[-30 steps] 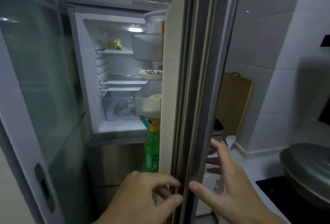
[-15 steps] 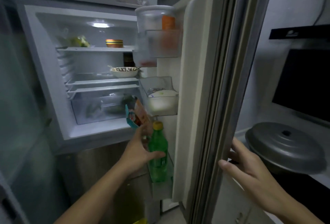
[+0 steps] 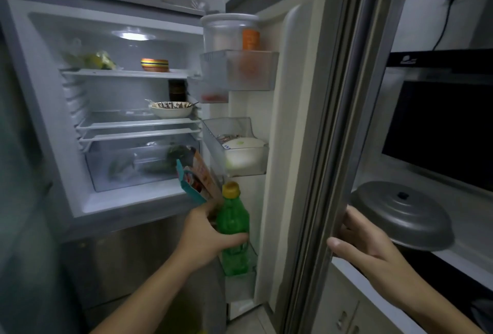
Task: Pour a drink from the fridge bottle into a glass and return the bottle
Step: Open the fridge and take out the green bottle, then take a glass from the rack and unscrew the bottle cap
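A green bottle (image 3: 233,223) with a yellow cap stands upright in the lowest rack of the open fridge door (image 3: 314,147). My left hand (image 3: 206,236) is wrapped around the bottle's middle. My right hand (image 3: 365,247) grips the outer edge of the door, fingers curled over it. No glass is in view.
A teal and orange packet (image 3: 196,177) leans beside the bottle's neck. Door racks above hold a white tub (image 3: 244,159) and a clear container (image 3: 226,32). Fridge shelves carry bowls (image 3: 170,109). To the right, a counter (image 3: 400,296) bears a grey domed lid (image 3: 402,213).
The fridge door swung wide open. My left hand left the door edge, reached in and closed around the green bottle; my right hand stays on the door edge.
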